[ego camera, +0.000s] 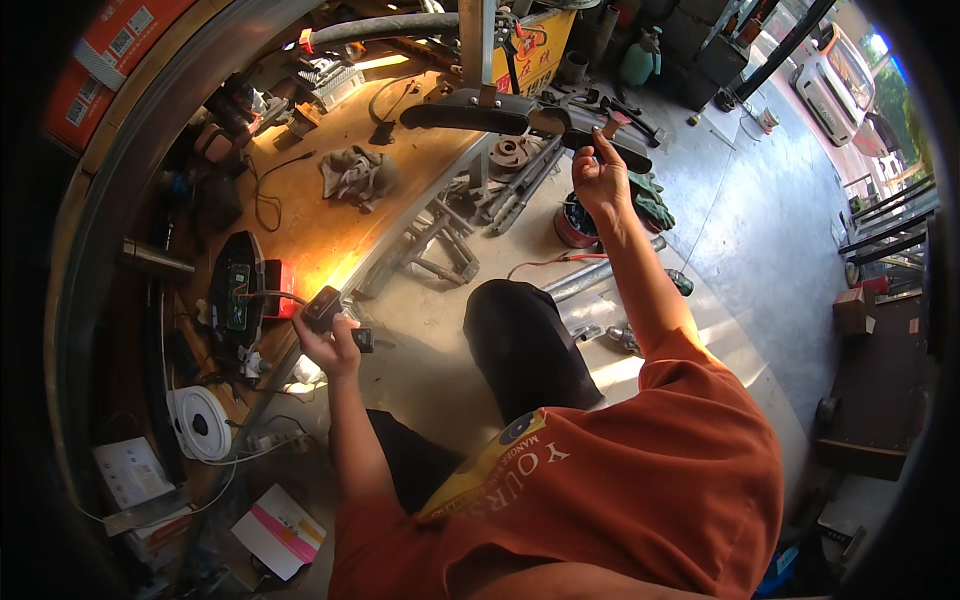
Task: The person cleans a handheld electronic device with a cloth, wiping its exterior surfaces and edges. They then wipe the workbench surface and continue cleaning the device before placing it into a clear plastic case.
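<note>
My left hand [330, 341] grips a small black plastic box [323, 308]; a second small black block [362, 340] shows beside my fingers. A dark cable [281, 294] runs from the box to an open black housing [223, 289], which has a green circuit board [239, 296] inside. Raised at the far side, my right hand [600, 176] has thumb and finger pinched at the edge of a black curved bar [472, 111]. A small reddish tab [618, 120] sticks up from the bar close to my fingertips.
A grey rag [360, 176] lies on the wooden workbench [300, 217], near a red box [280, 289]. Metal frames [442, 240], a bucket [576, 225], green gloves [651, 201] and a power tool [624, 337] stand or lie on the floor. A white round reel [199, 424] is at lower left.
</note>
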{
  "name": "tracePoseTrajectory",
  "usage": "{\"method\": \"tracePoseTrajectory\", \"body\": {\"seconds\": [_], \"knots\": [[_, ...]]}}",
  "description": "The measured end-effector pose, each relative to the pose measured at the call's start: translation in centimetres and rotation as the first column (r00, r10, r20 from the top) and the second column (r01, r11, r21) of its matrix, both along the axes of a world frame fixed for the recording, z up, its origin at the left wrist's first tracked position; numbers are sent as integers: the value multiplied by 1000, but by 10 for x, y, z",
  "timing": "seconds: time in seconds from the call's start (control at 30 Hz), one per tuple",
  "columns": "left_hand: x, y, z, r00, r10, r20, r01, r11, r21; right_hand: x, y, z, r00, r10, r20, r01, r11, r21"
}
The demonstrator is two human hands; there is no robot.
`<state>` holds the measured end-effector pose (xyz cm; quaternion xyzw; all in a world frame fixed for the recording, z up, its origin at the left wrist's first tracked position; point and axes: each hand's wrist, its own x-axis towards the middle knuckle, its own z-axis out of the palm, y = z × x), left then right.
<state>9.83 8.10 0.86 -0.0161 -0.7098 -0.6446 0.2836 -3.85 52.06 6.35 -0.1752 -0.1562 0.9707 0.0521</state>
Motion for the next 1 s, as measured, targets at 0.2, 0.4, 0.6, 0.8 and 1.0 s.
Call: {"method": "tracePoseTrajectory", "body": {"seconds": [0.2, 0.4, 0.6, 0.8, 1.0], "knots": [[-35, 26, 23, 988, -145, -49, 144, 989, -31, 3, -15, 6, 994, 111, 6, -111, 993, -33], [-46, 54, 40, 943, -298, 150, 242, 920, 308, 11, -31, -1, 981, 169, -90, -173, 984, -34], [-54, 53, 42, 839, -474, 269, 149, 675, 723, 20, -47, -6, 954, 207, -216, -222, 974, -46], [-55, 43, 39, 821, -560, 107, 172, 422, 890, 26, -58, -10, 917, 265, -298, -295, 954, -59], [-53, 50, 44, 749, -661, 37, 238, 322, 916, 29, -68, -22, 891, 314, -328, -363, 926, -100]]}}
